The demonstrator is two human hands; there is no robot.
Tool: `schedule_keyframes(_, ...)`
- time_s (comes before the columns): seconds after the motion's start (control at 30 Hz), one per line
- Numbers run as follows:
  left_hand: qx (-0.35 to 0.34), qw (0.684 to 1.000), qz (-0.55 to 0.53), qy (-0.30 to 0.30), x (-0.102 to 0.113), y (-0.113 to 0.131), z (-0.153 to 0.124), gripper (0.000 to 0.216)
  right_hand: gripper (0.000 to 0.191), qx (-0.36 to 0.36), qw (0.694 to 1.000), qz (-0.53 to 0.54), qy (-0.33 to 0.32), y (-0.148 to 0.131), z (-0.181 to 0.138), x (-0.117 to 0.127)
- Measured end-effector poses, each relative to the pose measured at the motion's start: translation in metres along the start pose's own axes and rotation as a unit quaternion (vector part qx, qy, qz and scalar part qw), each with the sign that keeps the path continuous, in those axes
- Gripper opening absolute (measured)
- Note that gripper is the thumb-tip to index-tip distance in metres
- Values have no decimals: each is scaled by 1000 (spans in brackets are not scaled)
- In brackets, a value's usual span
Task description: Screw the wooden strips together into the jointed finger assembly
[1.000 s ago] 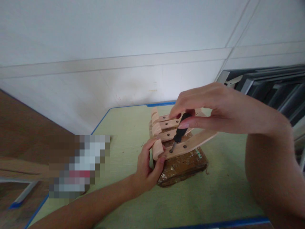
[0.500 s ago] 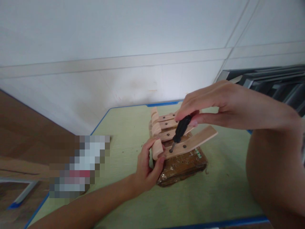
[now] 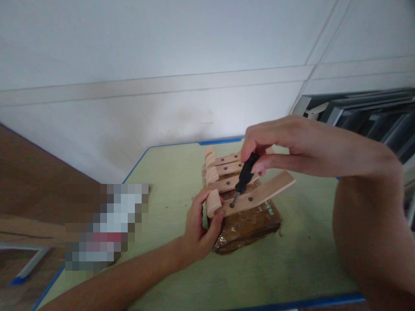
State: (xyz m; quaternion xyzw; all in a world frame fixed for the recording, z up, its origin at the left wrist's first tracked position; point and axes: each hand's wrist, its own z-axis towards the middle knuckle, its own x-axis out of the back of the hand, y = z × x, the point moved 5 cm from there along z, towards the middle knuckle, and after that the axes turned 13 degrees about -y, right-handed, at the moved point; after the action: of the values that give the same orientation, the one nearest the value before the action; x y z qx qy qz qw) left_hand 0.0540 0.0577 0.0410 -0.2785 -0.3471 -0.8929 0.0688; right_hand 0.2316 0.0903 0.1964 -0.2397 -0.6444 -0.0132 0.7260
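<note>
My left hand [image 3: 202, 222] is closed around the curled end of the nearest wooden hook [image 3: 272, 190], a pale bent strip with dark screws in it. Between the thumb and fingers of my right hand [image 3: 272, 147] is a black-handled screwdriver [image 3: 247, 172], tilted, its tip on the screw [image 3: 232, 205] close to my left thumb. Several similar wooden hooks [image 3: 223, 183] lie side by side behind the nearest one. All of them rest on a flat cardboard block [image 3: 248, 229] wrapped in brown tape.
The pale green table [image 3: 171, 172] has a blue edge. A pixelated, unreadable object [image 3: 110, 224] lies at its left. Behind stands a white wall [image 3: 181, 108]; dark flat panels [image 3: 372, 112] lean at the right. A brown board [image 3: 42, 181] is at the left.
My right hand has shifted slightly left and its grip on the screwdriver handle has turned a little. The tip stays on the same screw. My left hand holds its place.
</note>
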Motion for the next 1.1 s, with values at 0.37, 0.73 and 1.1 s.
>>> schedule_keyframes(0.37,-4,1000,-11,-5,-1,-2,-1,42,26,-33,999,-4,-15,-1,2,-1)
schedule_keyframes(0.73,-6,1000,-16,-5,-1,1,1,42,27,-30,999,-22,-7,-3,3,-1)
schedule_keyframes(1.1,-3,1000,-16,-4,-3,-2,-2,44,25,0,1000,0,14,-7,3,1)
